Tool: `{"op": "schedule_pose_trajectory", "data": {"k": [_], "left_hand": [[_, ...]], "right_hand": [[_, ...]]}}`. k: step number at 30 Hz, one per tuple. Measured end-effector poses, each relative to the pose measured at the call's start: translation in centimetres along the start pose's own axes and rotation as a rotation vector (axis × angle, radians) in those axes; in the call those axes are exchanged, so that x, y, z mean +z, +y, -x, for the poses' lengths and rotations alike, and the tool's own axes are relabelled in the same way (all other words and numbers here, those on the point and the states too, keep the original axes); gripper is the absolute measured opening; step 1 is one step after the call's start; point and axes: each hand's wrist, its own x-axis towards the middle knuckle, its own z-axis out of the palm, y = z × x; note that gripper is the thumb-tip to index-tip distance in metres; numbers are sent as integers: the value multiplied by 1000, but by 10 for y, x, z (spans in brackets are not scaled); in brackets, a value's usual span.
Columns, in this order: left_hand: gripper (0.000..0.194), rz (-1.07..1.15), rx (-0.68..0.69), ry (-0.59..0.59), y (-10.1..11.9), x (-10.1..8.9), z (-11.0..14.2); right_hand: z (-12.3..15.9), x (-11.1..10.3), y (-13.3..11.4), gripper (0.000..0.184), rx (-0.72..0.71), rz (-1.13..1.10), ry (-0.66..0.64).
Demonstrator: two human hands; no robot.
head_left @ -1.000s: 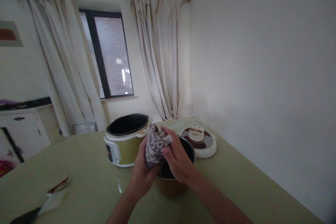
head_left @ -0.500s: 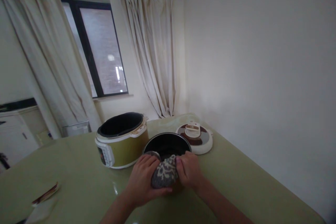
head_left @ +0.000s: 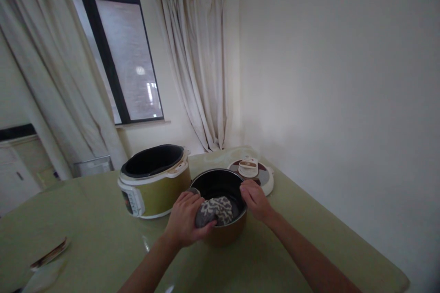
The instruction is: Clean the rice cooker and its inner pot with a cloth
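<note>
My left hand [head_left: 187, 219] is closed on a grey cloth [head_left: 216, 210] with a cream pattern. The cloth hangs over the near left rim of a round pot, partly inside it. This pot [head_left: 222, 236] is dark inside and brown outside, and stands on the table. At its right rim, my right hand [head_left: 255, 199] is closed, fingers curled over the edge. Just left of the pot stands a green and white electric cooker [head_left: 161, 197], uncovered, with a dark interior. Its round lid [head_left: 249, 167], white and brown with a knob, lies behind the pot on the right.
The pale green glossy table [head_left: 103, 233] has its right edge along the wall. A thin brown-edged object [head_left: 50, 254] lies at the near left. Behind the table hang curtains [head_left: 202, 55] beside a dark-framed window [head_left: 127, 55].
My right hand has let go of the cloth and moved to the pot's right rim. The cloth in my left hand now lies partly inside the pot. The view has shifted slightly.
</note>
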Motion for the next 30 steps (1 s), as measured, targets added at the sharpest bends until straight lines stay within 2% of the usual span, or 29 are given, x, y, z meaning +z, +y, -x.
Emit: {"op": "schedule_pose_trajectory", "data": {"k": [4, 6, 8, 11, 14, 17, 19, 21, 24, 27, 30], "left_hand": [[47, -191, -218, 65, 55, 8, 8], [49, -185, -182, 72, 63, 6, 14], [54, -109, -38, 44, 53, -1, 18], [61, 65, 147, -75, 14, -17, 18], [62, 177, 162, -106, -23, -27, 16], [58, 185, 123, -58, -37, -28, 14], [52, 152, 64, -71, -30, -28, 14], [47, 111, -1, -126, -13, -29, 13], [56, 63, -95, -239, 20, -29, 10], [52, 10, -188, -321, 49, -22, 9], [46, 19, -153, -306, 59, -14, 14]], "right_hand": [[21, 13, -24, 44, -92, 16, 4], [29, 22, -31, 45, -88, -33, 52], [30, 29, -31, 51, -86, -88, 85], [23, 32, -22, 55, -109, -145, 78], [12, 33, -9, 59, -98, -180, 73], [2, 33, -1, 62, -48, -130, 46], [-2, 32, 1, 63, -14, -92, 39], [-2, 31, 1, 62, 1, -84, 39], [6, 35, -4, 57, 1, -75, 33], [19, 45, -13, 45, 30, -75, 132], [26, 49, -24, 43, 103, -100, 214]]}}
